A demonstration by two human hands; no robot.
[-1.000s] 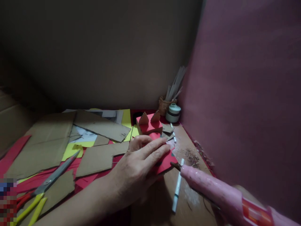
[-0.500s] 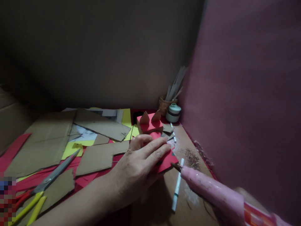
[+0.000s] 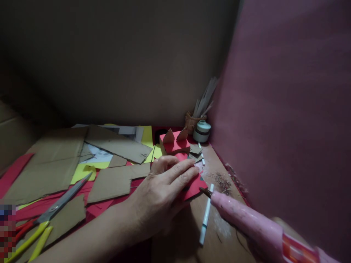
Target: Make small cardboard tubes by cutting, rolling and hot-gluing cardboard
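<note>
My left hand point(image 3: 167, 186) presses its closed fingers over a red paper-covered cardboard piece point(image 3: 195, 187), holding it over the table. Just beyond the knuckles is a red-topped cardboard box point(image 3: 177, 144) with two upright triangular cardboard ears. Whether box and red piece are joined is hidden by the hand. At the lower right, my right hand point(image 3: 283, 223) shows only a small part behind a pink tool point(image 3: 246, 215) with a narrow dark tip. That tip is at the red piece's near right corner. A white pen-like stick point(image 3: 206, 217) lies below the tip.
Red-and-yellow-handled scissors point(image 3: 52, 212) lie open at the left, among cardboard pieces point(image 3: 109, 186) and yellow paper point(image 3: 82, 173). A pale green jar point(image 3: 202, 132) and a small basket point(image 3: 191, 122) of white sticks stand at the back. Dark scraps point(image 3: 222, 182) lie near the pink wall point(image 3: 287, 102).
The tool stays at the red piece's corner, its barrel slightly lower and farther left. My left hand keeps its hold. The left-side items appear shifted slightly left.
</note>
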